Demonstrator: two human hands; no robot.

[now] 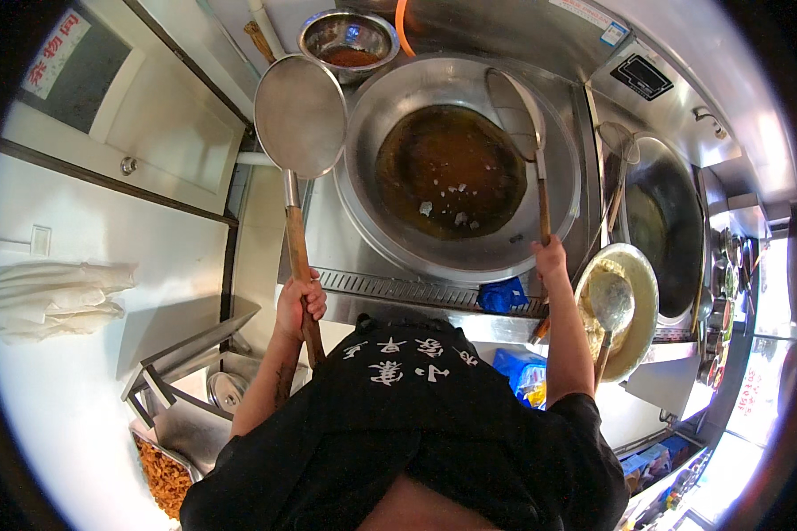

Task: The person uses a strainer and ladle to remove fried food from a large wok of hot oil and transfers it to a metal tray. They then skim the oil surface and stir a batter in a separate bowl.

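Note:
A large steel wok (365,192) holds brown oil (448,169) with several small pale bits floating near its front. My left hand (301,302) grips the wooden handle of a round fine-mesh strainer (300,116), raised beside the wok's left rim. My right hand (550,262) is closed on the wooden handle of a second strainer (521,116), whose head is tilted inside the wok at its right side. Right of my right forearm stands a pale bowl (643,318) of batter-like food, with a metal ladle (612,302) resting in it.
A steel bowl (312,40) with reddish powder stands behind the wok. At right are another wok (687,219) and a small wire skimmer (618,143). A blue cloth or bag (501,297) lies on the front grate. Fried food fills a tray (189,464) at lower left.

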